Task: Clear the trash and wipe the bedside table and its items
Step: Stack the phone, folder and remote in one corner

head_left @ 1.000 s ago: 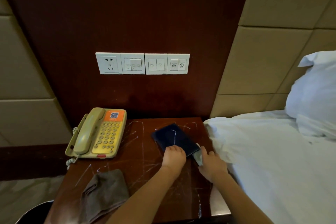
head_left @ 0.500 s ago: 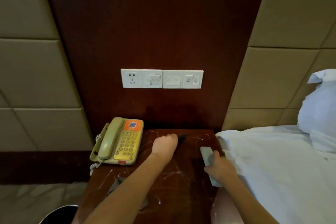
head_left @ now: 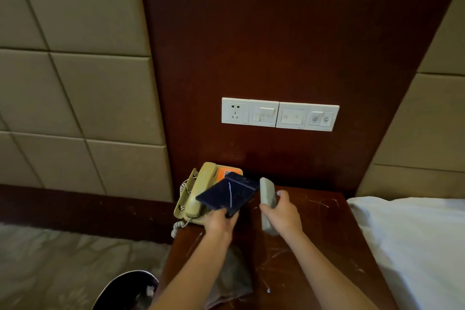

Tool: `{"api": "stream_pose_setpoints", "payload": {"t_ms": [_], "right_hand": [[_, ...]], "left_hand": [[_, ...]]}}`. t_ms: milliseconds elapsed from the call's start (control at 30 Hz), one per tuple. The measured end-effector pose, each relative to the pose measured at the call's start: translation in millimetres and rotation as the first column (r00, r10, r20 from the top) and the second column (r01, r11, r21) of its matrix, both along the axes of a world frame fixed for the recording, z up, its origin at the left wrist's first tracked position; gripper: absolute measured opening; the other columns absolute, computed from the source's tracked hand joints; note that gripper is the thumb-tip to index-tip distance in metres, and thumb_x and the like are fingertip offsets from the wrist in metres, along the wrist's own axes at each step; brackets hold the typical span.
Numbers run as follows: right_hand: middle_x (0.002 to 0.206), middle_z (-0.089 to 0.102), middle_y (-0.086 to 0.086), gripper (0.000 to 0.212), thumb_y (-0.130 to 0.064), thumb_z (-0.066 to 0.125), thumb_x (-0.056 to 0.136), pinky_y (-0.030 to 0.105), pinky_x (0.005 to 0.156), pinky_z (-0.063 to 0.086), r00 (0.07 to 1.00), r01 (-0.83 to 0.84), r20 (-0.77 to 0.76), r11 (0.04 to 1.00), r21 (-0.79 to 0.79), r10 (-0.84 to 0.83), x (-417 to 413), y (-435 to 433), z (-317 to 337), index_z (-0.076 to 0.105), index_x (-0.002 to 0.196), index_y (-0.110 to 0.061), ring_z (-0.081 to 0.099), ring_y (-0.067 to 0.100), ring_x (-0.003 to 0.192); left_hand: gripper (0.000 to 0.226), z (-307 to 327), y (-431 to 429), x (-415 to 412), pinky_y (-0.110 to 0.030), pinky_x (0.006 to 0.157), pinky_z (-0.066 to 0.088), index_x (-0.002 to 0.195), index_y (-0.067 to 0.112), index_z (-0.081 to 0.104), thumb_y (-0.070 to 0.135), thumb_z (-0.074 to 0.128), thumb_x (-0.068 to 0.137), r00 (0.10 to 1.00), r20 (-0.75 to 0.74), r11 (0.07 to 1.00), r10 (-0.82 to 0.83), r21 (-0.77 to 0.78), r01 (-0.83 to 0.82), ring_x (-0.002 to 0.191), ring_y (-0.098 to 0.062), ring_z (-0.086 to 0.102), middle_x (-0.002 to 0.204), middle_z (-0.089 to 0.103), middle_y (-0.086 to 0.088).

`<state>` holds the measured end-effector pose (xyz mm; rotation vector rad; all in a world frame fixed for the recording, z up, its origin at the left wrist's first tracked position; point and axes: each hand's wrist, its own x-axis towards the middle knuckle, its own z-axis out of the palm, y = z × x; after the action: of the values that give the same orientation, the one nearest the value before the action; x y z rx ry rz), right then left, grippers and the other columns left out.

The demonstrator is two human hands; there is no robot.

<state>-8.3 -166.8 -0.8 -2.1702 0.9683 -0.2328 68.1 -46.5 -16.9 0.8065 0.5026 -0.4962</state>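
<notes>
The left grip [head_left: 221, 221] grasps a dark blue folder [head_left: 227, 195] by its near corner, fingers curled round the edge. The folder is lifted and tilted, reaching away from that grip and over the beige telephone [head_left: 197, 194]. The telephone sits just beyond and to the left, at the far left corner of the table [head_left: 322, 221], its handset in the cradle and its coiled cord hanging over the edge.

The right grip [head_left: 285, 216] is clenched round a grey remote [head_left: 266, 191]. One end sticks out beyond the grip and the other pokes out on the near side. I cannot tell whether that near end touches the table. The two grips are side by side, close but apart.

A grey cloth [head_left: 231, 274] lies on the scratched dark wood behind the left grip, under the forearm. A white bed sheet [head_left: 415, 246] lies well to the right of the right grip. A dark round bin [head_left: 125, 289] stands low to the left of the left forearm. A white switch panel [head_left: 279, 114] is on the wall above both grips.
</notes>
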Motion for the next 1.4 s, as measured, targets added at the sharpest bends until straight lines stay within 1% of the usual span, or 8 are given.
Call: {"api": "stream_pose_setpoints", "payload": {"t_ms": [267,467,667,800,867,1167,1300,1400], "right_hand": [[0.127,0.057,0.012,0.066,-0.037,0.064,0.087,0.040,0.086,0.053,0.996,0.073,0.045,0.990,0.120,-0.079,49.5,17.3,-7.2,0.031,0.140,-0.017,0.060,0.030,0.108],[0.127,0.057,0.012,0.065,-0.036,0.063,0.088,0.037,0.082,0.052,0.997,0.071,-0.006,0.995,0.072,-0.070,64.7,17.1,-16.7,0.031,0.140,-0.015,0.060,0.030,0.109],[0.125,0.058,0.013,0.063,-0.038,0.061,0.088,0.035,0.076,0.051,0.997,0.081,-0.001,0.996,-0.023,-0.081,79.7,23.7,-18.0,0.032,0.138,-0.014,0.061,0.030,0.107],[0.122,0.058,0.012,0.061,-0.041,0.061,0.087,0.040,0.076,0.055,0.998,0.065,0.016,0.989,-0.131,-0.063,91.6,33.9,-19.0,0.034,0.134,-0.013,0.060,0.031,0.107],[0.123,0.058,0.012,0.060,-0.041,0.061,0.087,0.038,0.076,0.054,0.999,0.053,0.019,0.984,-0.168,-0.051,98.2,38.7,-19.4,0.035,0.133,-0.013,0.059,0.030,0.108],[0.139,0.043,0.013,0.068,-0.031,0.061,0.090,0.043,0.091,0.047,0.989,-0.089,-0.139,0.963,-0.254,0.055,119.1,55.2,-23.7,0.024,0.145,-0.015,0.041,0.031,0.128],[0.135,0.048,0.011,0.055,-0.031,0.057,0.093,0.042,0.091,0.046,0.999,-0.031,-0.014,0.988,-0.150,0.030,114.0,46.0,-20.7,0.034,0.139,-0.014,0.046,0.030,0.125],[0.134,0.047,0.014,0.053,-0.032,0.056,0.093,0.042,0.094,0.045,0.994,0.081,0.075,0.994,-0.076,-0.075,103.4,31.6,-24.3,0.037,0.137,-0.011,0.046,0.032,0.124]], "left_hand": [[0.038,-4.6,-27.3,-20.7,-0.048,0.102,0.043,0.131,0.001,0.041,-0.010,0.034,0.096,0.991,-0.035,0.989,0.129,0.083,-0.126,0.119,-0.037,0.051,0.118,0.052,-0.018],[0.023,-19.9,-28.5,1.2,-0.038,0.059,0.050,0.115,-0.002,0.056,0.009,0.046,0.097,0.956,-0.257,0.970,-0.141,0.159,0.186,0.069,-0.028,0.057,0.084,0.059,-0.017],[0.026,-26.2,-9.7,17.2,-0.030,0.057,0.041,0.119,0.006,0.058,0.015,0.045,0.100,0.948,-0.255,0.945,-0.191,0.214,0.248,0.065,-0.018,0.056,0.077,0.058,-0.005],[0.034,-23.9,-4.4,19.8,-0.033,0.088,0.037,0.125,0.010,0.055,0.018,0.031,0.103,0.934,-0.258,0.924,-0.247,0.227,0.307,0.067,-0.017,0.054,0.092,0.066,-0.005],[0.036,-26.4,-2.5,23.0,-0.032,0.088,0.033,0.127,0.010,0.053,0.019,0.028,0.102,0.917,-0.246,0.893,-0.313,0.253,0.372,0.069,-0.015,0.055,0.104,0.068,-0.005],[0.025,-20.7,27.1,39.0,-0.031,0.077,0.035,0.087,0.006,0.057,0.018,0.038,0.098,0.880,-0.249,0.809,-0.403,0.353,0.470,0.067,-0.020,0.061,0.052,0.067,-0.005],[0.020,-13.0,39.6,49.2,-0.031,0.068,0.037,0.078,0.008,0.055,0.014,0.045,0.095,0.916,-0.162,0.827,-0.368,0.392,0.402,0.059,-0.018,0.056,0.072,0.063,-0.005],[0.016,-3.9,48.1,63.3,-0.027,0.053,0.036,0.081,0.003,0.054,0.010,0.049,0.094,0.964,0.106,0.844,-0.242,0.513,0.156,0.054,-0.015,0.055,0.073,0.060,-0.008]]}}
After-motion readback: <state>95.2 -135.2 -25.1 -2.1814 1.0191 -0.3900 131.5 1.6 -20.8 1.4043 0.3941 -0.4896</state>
